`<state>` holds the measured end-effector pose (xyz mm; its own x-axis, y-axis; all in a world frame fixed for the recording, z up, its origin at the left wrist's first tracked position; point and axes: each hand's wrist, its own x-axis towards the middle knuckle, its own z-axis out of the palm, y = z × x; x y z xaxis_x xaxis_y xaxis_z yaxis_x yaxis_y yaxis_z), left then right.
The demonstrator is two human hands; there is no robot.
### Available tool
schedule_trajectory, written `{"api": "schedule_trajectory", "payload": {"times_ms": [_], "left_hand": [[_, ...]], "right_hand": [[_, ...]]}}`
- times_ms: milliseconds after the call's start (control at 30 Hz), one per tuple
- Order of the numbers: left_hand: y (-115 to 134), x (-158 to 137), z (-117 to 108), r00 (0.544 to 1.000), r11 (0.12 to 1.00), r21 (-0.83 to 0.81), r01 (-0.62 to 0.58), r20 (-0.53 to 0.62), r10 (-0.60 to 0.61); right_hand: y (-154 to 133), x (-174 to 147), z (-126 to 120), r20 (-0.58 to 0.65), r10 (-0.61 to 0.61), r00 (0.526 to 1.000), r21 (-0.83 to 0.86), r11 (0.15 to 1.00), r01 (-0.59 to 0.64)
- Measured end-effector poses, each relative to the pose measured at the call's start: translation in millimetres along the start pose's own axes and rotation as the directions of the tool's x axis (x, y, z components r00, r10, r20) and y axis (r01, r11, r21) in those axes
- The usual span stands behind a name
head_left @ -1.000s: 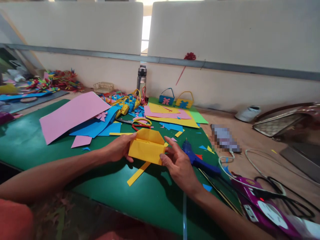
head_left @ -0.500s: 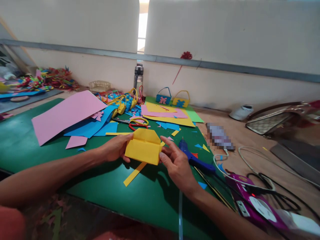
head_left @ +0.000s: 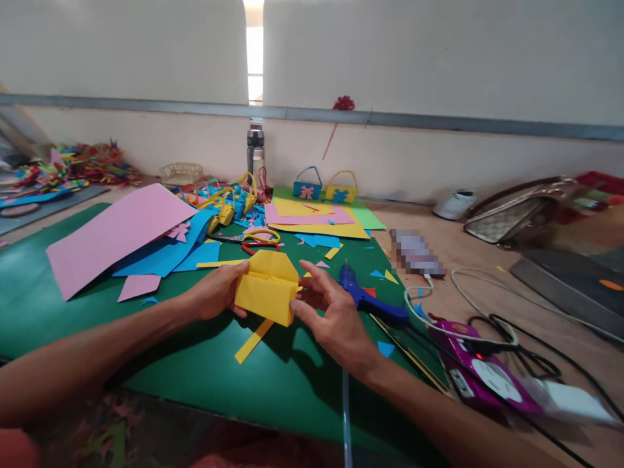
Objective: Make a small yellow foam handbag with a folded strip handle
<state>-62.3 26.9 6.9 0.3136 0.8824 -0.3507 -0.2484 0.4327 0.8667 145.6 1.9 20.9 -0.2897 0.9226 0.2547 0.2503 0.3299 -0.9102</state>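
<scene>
One green board (head_left: 195,364) is used as the work surface. At its left, one large pink sheet (head_left: 121,237) is laid partly over blue sheets (head_left: 168,253). At far right, one handbag (head_left: 497,218) is seen; its contents are hidden. One purple extension block (head_left: 497,377) is placed at lower right. One bottle (head_left: 256,153) is stood near the wall (head_left: 195,140); to its left one wire basket (head_left: 181,173) is set, contents not made out. One blue glue gun (head_left: 373,305) is laid just beside the right hand.

By the left hand (head_left: 214,289), fingers closed, the left end of one yellow folded pouch (head_left: 266,299) is gripped. The right hand (head_left: 336,322) is loosely cupped, fingers parted, thumb at the pouch's right end; whether a pinch is applied cannot be told. The pouch is held above the board, flap raised, interior barely visible.

Beyond it, one pair of scissors (head_left: 246,239) is laid. Two small bags are counted at the back: one blue bag (head_left: 316,188), one yellow bag (head_left: 351,194). Below the pouch, one yellow strip (head_left: 253,341) is partly hidden.
</scene>
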Motion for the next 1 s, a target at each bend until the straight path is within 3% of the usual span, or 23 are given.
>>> {"api": "schedule_trajectory", "payload": {"times_ms": [333,400,600,667,700,767,800,833,900,1000], "left_hand": [[-6,0,9,0.996,0.994,0.068,-0.084,-0.003,0.084],[-7,1,10,0.995,0.992,0.085,-0.097,0.0,0.098],[-5,3,8,0.986,0.959,0.242,-0.15,-0.028,0.162],[1,-1,8,0.932,0.881,0.38,-0.283,-0.108,0.346],[5,-6,8,0.861,0.789,0.487,-0.374,-0.134,0.491],[11,-17,11,0.656,0.499,0.706,-0.503,-0.065,0.752],[13,-22,14,0.636,0.405,0.741,-0.535,0.038,0.771],[14,-27,18,0.657,0.364,0.742,-0.563,0.134,0.742],[13,-34,25,0.738,0.352,0.724,-0.593,0.313,0.598],[10,-34,32,0.745,0.292,0.713,-0.637,0.475,0.468]], "right_hand": [[-11,-12,-2,0.064,-0.291,0.955,-0.172,0.939,0.297],[-14,-12,-4,0.11,-0.248,0.962,-0.183,0.947,0.265],[-23,-9,-7,0.214,-0.002,0.977,-0.08,0.997,0.02],[-24,-8,-8,0.214,0.025,0.976,-0.083,0.996,-0.007],[-24,-8,-8,0.205,0.038,0.978,-0.108,0.994,-0.016],[-25,-8,-7,0.186,0.063,0.98,-0.177,0.984,-0.03],[-25,-9,-7,0.185,0.073,0.98,-0.206,0.978,-0.034],[-25,-9,-7,0.189,0.076,0.979,-0.229,0.973,-0.031],[-26,-10,-7,0.212,0.061,0.975,-0.256,0.967,-0.005],[-29,-11,-7,0.264,0.038,0.964,-0.267,0.963,0.035]]}}
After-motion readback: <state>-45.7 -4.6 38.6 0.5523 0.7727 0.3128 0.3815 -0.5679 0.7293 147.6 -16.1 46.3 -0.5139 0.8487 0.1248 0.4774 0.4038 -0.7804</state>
